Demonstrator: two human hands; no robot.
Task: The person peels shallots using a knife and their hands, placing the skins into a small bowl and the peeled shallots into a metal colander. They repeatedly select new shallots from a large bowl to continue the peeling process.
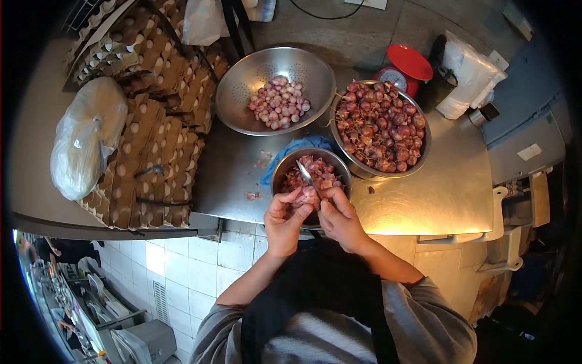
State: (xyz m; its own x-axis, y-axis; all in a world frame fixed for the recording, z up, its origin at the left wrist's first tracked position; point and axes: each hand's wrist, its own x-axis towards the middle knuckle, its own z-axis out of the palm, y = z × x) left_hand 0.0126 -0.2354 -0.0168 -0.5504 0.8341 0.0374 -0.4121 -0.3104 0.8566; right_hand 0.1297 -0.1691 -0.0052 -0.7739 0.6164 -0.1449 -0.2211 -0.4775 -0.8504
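Over a steel pot (278, 176) of onion skins, my left hand (285, 223) is closed on a pinkish shallot (309, 196). My right hand (341, 219) grips a small knife (304, 172), its blade pointing up and away across the shallot. Papery peelings (322, 167) fill the pot beneath both hands. Behind it on the left, a wide steel colander (233, 91) holds peeled shallots (280, 104). To the right stands a deep steel bowl (425, 145) heaped with unpeeled red shallots (382, 124).
Stacked egg trays (145, 158) crowd the left, with a tied plastic bag (88, 139) on them. A blue cloth (291, 147) lies behind the pot. At the back right are a red kitchen scale (409, 62) and a white plastic package (467, 73). The steel table (424, 209) ends near my body.
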